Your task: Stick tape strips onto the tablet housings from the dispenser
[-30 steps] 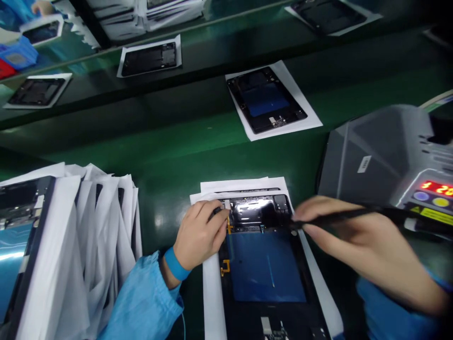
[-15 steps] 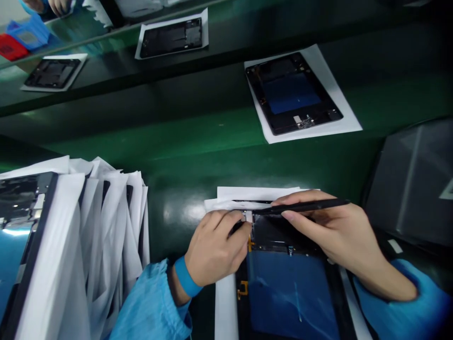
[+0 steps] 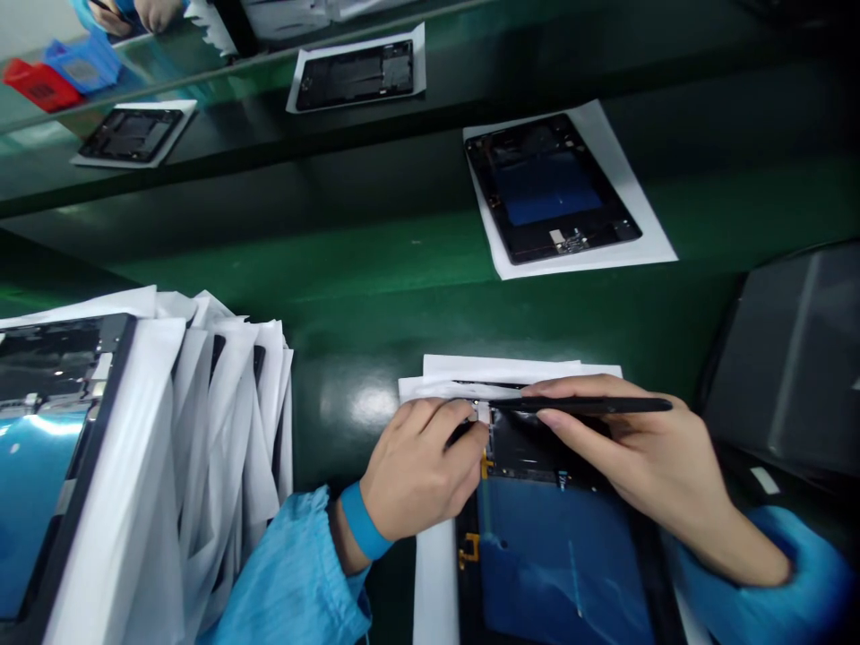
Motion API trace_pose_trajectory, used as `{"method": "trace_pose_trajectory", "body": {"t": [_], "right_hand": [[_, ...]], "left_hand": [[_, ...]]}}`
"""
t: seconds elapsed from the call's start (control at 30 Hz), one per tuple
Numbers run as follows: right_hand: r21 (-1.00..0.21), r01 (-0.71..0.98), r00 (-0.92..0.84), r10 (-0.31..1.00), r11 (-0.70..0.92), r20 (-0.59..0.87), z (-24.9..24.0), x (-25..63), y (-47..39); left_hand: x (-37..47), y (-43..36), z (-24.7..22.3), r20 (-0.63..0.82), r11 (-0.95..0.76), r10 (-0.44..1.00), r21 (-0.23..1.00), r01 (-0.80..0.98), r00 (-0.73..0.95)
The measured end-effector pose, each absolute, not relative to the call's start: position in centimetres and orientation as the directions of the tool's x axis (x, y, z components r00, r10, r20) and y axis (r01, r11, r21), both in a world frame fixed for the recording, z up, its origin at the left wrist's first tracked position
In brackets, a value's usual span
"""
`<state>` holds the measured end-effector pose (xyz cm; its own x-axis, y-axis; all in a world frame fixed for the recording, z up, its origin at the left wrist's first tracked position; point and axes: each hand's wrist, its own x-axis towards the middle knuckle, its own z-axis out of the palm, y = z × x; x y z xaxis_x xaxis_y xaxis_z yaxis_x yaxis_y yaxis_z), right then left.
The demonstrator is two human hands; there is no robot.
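Observation:
An opened tablet body (image 3: 564,555) with a blue panel lies on white paper (image 3: 435,582) at the bottom centre. My right hand (image 3: 645,448) is closed on black tweezers (image 3: 605,406), whose tips point left to the tablet's upper left corner, beside a small whitish piece (image 3: 483,412). My left hand (image 3: 423,466), with a blue wristband (image 3: 363,522), rests at that same corner. Its fingers are bent together beside the whitish piece, and what they pinch, if anything, is hidden.
At the left stands a stack of tablet bodies between white sheets (image 3: 154,484). Another tablet (image 3: 551,188) lies on paper behind my hands. Two more (image 3: 356,74) (image 3: 133,134) sit on the raised ledge. A dark grey object (image 3: 793,358) is at right. Another person's hands (image 3: 138,13) show top left.
The view has shifted slightly, so most things appear a little further right. Both hands keep nearly the same place at the tablet's corner, and the tweezers lie more level.

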<state>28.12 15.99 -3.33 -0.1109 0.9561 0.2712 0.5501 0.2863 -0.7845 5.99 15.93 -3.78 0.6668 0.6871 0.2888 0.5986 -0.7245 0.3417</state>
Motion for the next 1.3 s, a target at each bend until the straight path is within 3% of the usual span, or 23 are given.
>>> {"method": "trace_pose_trajectory", "body": {"t": [0.17, 0.47, 0.73, 1.03, 1.3], "right_hand": [[-0.714, 0.618, -0.093, 0.932, 0.330, 0.350, -3.43, 27.77, 15.54], [-0.700, 0.647, -0.085, 0.940, 0.304, 0.330, -3.39, 27.48, 15.37], [-0.745, 0.607, -0.070, 0.953, 0.276, 0.296, -3.56, 27.82, 15.40], [-0.811, 0.481, -0.172, 0.943, 0.332, 0.284, -3.40, 27.70, 15.22], [-0.802, 0.482, -0.148, 0.935, 0.352, 0.321, -3.55, 27.78, 15.19]], "left_hand": [[5.95, 15.83, -3.92, 0.281, -0.728, 0.684, 0.334, 0.599, 0.673], [5.97, 15.82, -3.87, 0.290, -0.726, 0.686, 0.326, 0.605, 0.667], [6.02, 15.78, -3.88, 0.294, -0.724, 0.688, 0.335, 0.603, 0.663], [6.23, 15.65, -3.81, 0.333, -0.679, 0.734, 0.373, 0.632, 0.592], [6.36, 16.44, -3.36, 0.293, -0.695, 0.719, 0.299, 0.654, 0.630]]}}
